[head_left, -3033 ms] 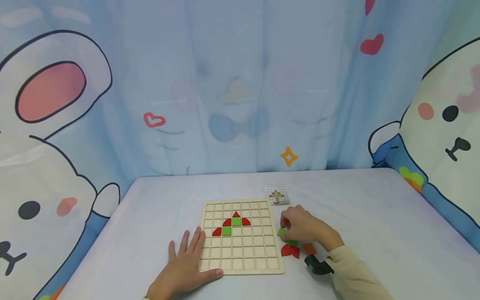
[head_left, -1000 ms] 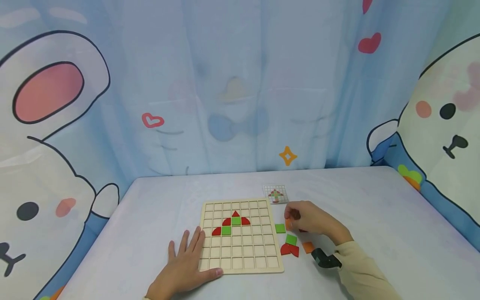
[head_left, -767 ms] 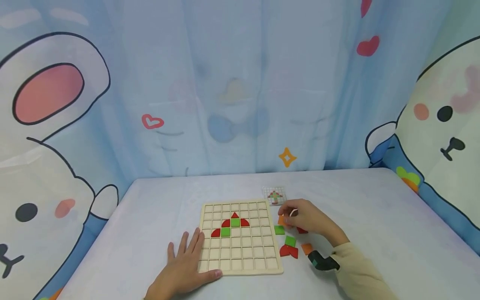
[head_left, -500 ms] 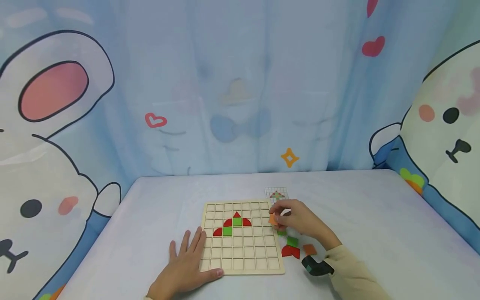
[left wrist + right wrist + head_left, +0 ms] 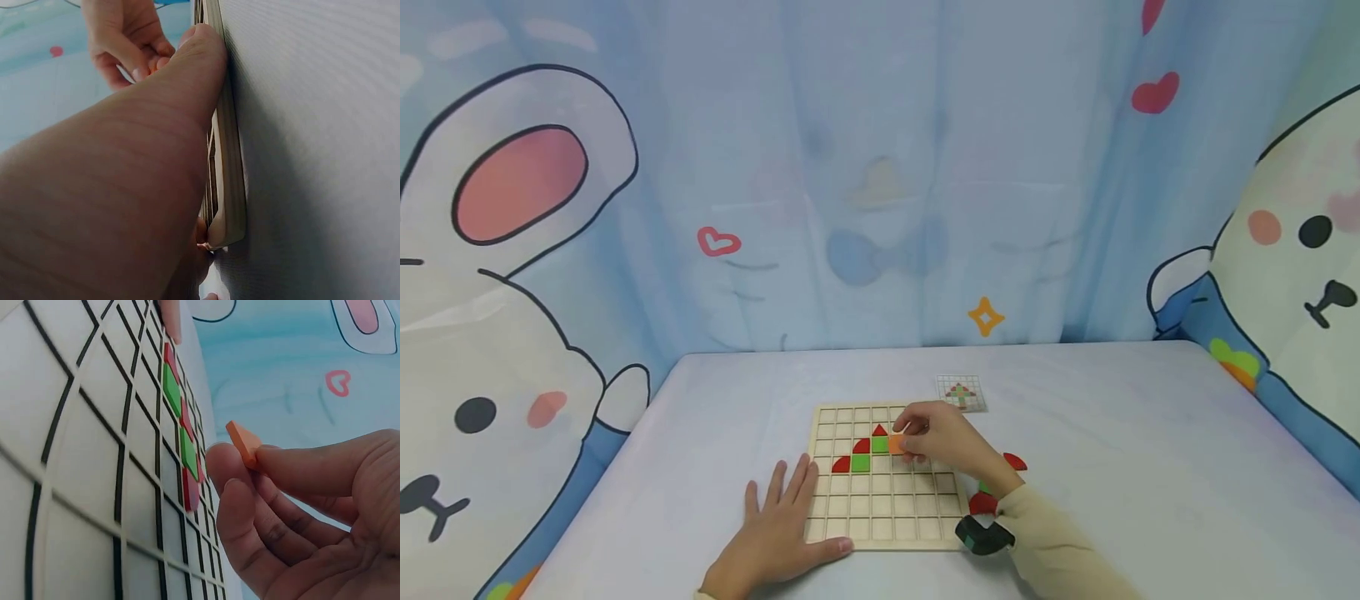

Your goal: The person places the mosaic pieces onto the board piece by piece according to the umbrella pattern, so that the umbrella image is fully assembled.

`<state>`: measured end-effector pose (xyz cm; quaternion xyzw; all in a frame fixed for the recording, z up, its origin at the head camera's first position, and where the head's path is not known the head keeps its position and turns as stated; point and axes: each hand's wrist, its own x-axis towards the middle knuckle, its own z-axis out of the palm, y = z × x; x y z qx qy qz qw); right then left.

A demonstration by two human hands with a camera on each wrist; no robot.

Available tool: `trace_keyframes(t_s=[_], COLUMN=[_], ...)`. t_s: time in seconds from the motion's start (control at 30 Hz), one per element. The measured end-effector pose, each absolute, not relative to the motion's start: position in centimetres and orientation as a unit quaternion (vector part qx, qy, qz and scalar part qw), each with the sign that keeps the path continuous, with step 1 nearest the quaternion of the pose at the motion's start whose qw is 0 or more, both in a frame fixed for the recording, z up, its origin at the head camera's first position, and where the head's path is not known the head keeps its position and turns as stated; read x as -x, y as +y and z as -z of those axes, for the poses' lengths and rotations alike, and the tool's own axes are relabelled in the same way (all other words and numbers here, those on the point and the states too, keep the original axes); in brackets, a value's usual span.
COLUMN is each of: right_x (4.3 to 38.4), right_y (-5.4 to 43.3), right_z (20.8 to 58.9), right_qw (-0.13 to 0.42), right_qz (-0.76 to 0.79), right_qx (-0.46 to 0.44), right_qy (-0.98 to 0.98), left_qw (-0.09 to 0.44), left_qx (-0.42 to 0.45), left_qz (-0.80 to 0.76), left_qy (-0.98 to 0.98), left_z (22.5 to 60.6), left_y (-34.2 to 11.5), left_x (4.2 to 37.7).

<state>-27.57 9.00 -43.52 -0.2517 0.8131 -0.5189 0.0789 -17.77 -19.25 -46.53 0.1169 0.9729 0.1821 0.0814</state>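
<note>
An orange square tile (image 5: 244,442) is pinched between the thumb and fingers of my right hand (image 5: 942,437). In the head view that hand is over the wooden grid board (image 5: 880,506), with the tile overlapping the spot right of the upper green square (image 5: 880,444). A red triangle (image 5: 879,431) lies above that square, and a red curved piece (image 5: 862,447) to its left. One row lower are another green square (image 5: 861,463) and a red curved piece (image 5: 841,465). My left hand (image 5: 778,517) rests at the board's left front corner, fingers spread, thumb along the front edge.
A small card (image 5: 961,392) with a coloured grid pattern lies behind the board's right corner. Loose red pieces (image 5: 982,503) and a red curved piece (image 5: 1015,461) lie right of the board, partly behind my right forearm. A printed curtain (image 5: 880,317) hangs behind the table.
My right hand has gone from the loose pieces, where it handled a green square, then picked up the orange tile and carried it left over the board. The left hand stays in place.
</note>
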Motion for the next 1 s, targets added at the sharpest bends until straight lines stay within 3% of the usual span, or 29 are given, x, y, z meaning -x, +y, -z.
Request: trace_keyframes(t_s=[0.5, 1.0], right_x=[27.1, 26.5], right_y=[5.6, 4.6], right_z=[44.2, 44.5], right_qw=[0.063, 0.015], right_qz=[0.465, 0.375], right_qx=[0.210, 0.253], right_qy=[0.858, 0.892], left_qw=[0.081, 0.075], left_qx=[-0.121, -0.124], left_qz=[-0.174, -0.182], left_qy=[0.974, 0.973], left_z=[46.6, 46.4], left_y=[-19.3, -19.3], left_x=[17.9, 17.6])
